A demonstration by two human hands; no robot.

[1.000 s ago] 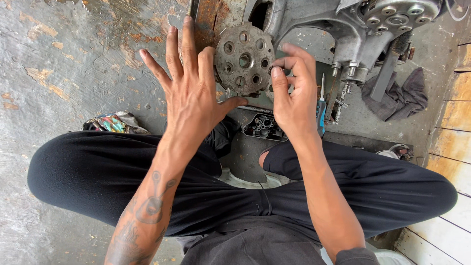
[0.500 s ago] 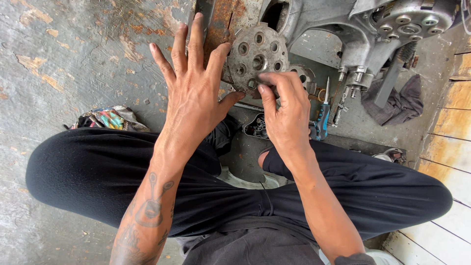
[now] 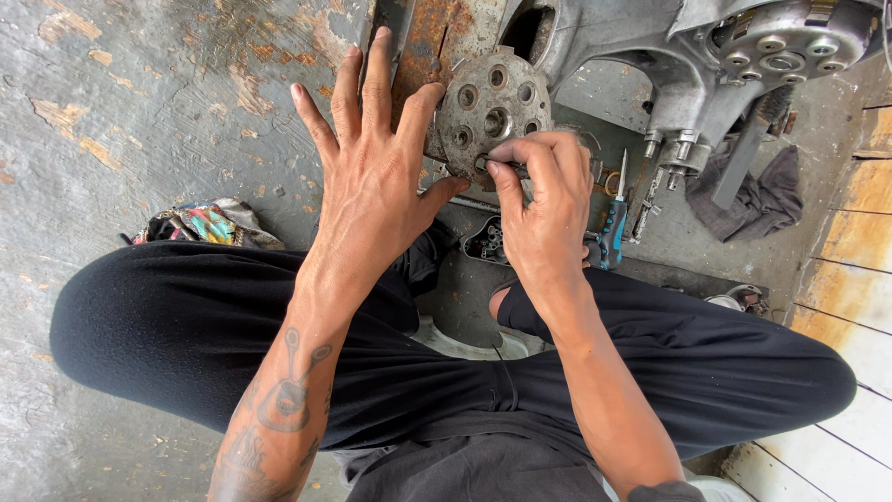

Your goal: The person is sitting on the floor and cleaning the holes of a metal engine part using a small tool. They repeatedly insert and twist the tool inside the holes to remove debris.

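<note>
A round grey metal disc with several holes (image 3: 492,107) stands on edge in front of me. My left hand (image 3: 372,181) rests flat against its left side, fingers spread, thumb under the rim. My right hand (image 3: 544,200) has its fingers curled, and the thumb and forefinger pinch a small part at the disc's lower edge; the part itself is hidden. Both forearms reach out over my crossed legs in black trousers (image 3: 232,344).
A grey engine casing (image 3: 706,65) stands at the back right. A blue-handled screwdriver (image 3: 613,228) and a small tray of parts (image 3: 485,242) lie near my right hand. A colourful rag (image 3: 209,225) lies left, a dark cloth (image 3: 757,200) right. Wooden boards (image 3: 859,251) run along the right.
My right hand has moved from the disc's right edge down to its lower edge and pinched there. The left hand has stayed pressed on the disc.
</note>
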